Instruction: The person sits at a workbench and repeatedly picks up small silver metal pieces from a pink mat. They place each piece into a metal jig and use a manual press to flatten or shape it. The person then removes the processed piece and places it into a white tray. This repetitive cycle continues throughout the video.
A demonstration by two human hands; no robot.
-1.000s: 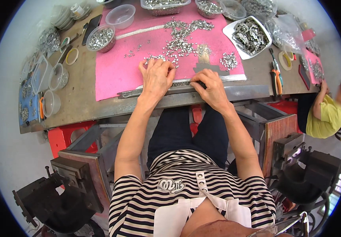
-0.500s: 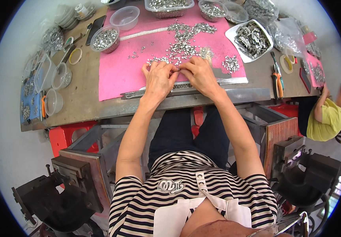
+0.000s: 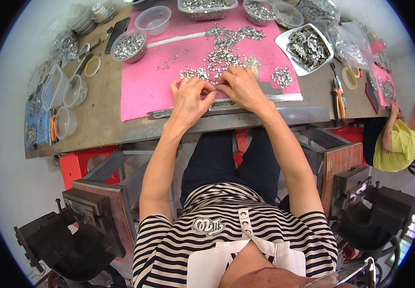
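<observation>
My left hand (image 3: 190,97) and my right hand (image 3: 242,88) meet at the near edge of a pink mat (image 3: 145,81), fingertips pinched together over small silver metal parts. What sits between the fingers is too small to make out. A scattered pile of the same shiny parts (image 3: 222,55) lies just beyond my fingers. A long metal strip (image 3: 162,114) runs along the mat's near edge under my wrists.
A white tray of metal pieces (image 3: 307,48) stands at the right, a clear bowl of parts (image 3: 128,45) at the left, several containers along the back. Orange-handled pliers (image 3: 338,96) lie right. Another person in yellow (image 3: 394,144) sits at far right. Dark machines flank my legs.
Both hands have drawn together from spread apart on the strip to touching at the fingertips near the pile of parts.
</observation>
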